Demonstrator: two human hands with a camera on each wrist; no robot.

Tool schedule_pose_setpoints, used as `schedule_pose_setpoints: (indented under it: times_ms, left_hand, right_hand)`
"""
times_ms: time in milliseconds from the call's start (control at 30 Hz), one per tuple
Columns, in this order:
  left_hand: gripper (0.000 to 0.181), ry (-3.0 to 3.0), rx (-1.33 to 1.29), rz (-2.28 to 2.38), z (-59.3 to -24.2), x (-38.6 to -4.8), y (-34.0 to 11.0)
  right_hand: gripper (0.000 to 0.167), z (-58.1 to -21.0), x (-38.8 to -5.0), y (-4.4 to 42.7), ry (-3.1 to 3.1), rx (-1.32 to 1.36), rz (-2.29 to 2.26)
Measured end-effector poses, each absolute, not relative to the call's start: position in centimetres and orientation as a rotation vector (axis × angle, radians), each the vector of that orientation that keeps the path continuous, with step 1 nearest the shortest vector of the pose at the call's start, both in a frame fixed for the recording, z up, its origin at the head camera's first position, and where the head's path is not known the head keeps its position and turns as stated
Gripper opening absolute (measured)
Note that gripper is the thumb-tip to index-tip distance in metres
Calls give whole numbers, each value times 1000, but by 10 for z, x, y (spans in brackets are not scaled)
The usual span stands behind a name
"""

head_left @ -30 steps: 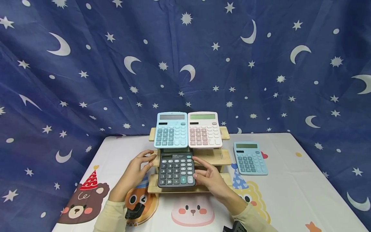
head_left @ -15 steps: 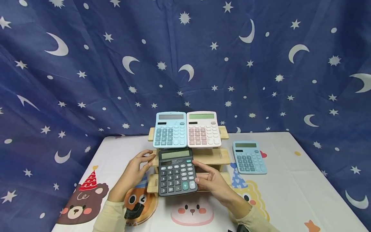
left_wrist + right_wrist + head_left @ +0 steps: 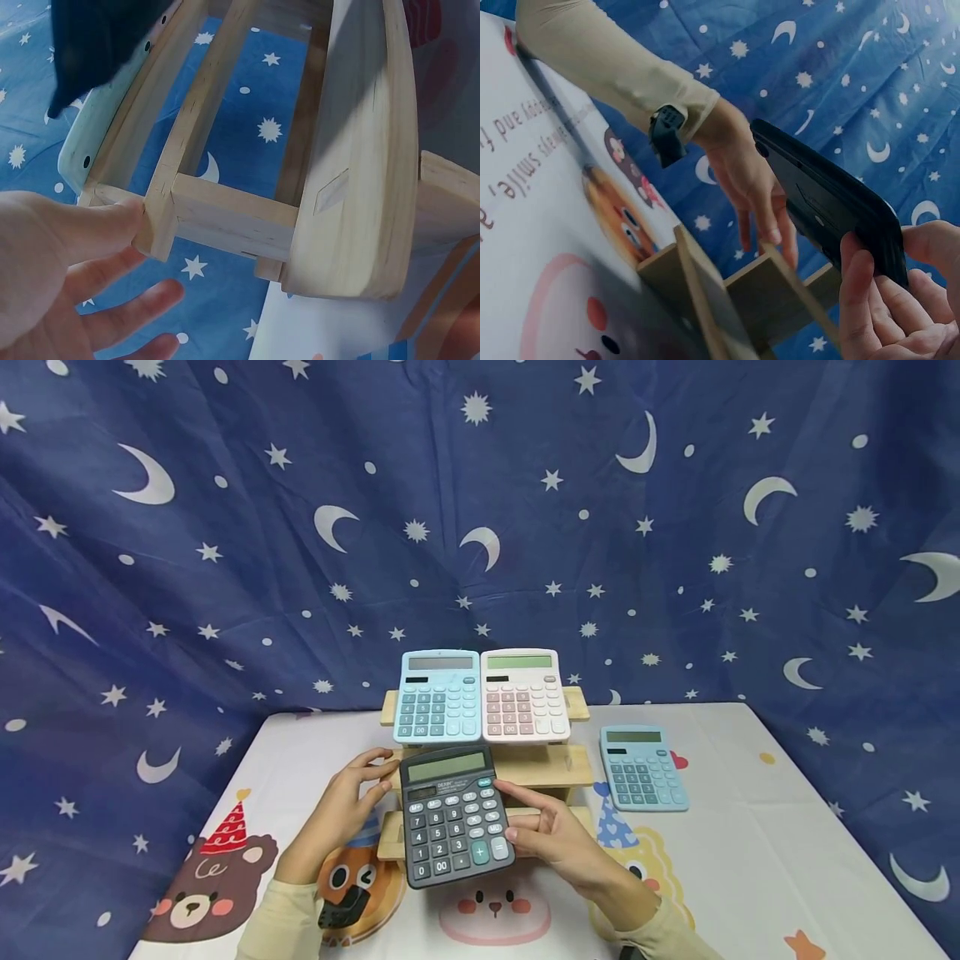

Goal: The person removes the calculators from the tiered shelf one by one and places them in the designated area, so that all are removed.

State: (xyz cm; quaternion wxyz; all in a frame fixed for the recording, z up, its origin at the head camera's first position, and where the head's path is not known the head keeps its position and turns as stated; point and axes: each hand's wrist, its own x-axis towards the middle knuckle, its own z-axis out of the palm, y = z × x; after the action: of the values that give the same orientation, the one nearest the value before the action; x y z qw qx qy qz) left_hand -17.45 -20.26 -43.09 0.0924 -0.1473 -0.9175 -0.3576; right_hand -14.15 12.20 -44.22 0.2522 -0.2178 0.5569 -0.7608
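Black calculator (image 3: 453,814) is held before the wooden rack (image 3: 540,767), drawn closer to the person than one second ago, and now turned a little; its lower end has passed beyond the lowest step, and its display (image 3: 446,766) shows fully. I cannot tell whether it touches the rack. The right hand (image 3: 551,831) grasps its right edge; the left hand (image 3: 347,793) has stayed at the rack's left end, pinching the wood.

Keys with digits, "00", "GT" and "+" can be read; the brand print is too small to read surely. On the white tablecloth (image 3: 750,843), upside-down writing (image 3: 525,165) includes "smile" and "and". A blue calculator (image 3: 438,697) and a pink-white calculator (image 3: 525,697) stand side by side on the top step; another blue calculator (image 3: 643,768) lies on the cloth, at the right. Dark blue fabric (image 3: 525,606) with moons and stars hangs behind.
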Motion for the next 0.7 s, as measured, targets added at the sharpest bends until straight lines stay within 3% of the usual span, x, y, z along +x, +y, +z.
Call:
schedule_pose_setpoints:
  times_ms: [700]
  left_hand:
    - [32,-2690,-480,-1037,-432,-174,-204]
  right_hand:
    - [67,-405,-143,158,1612,-733,-2200]
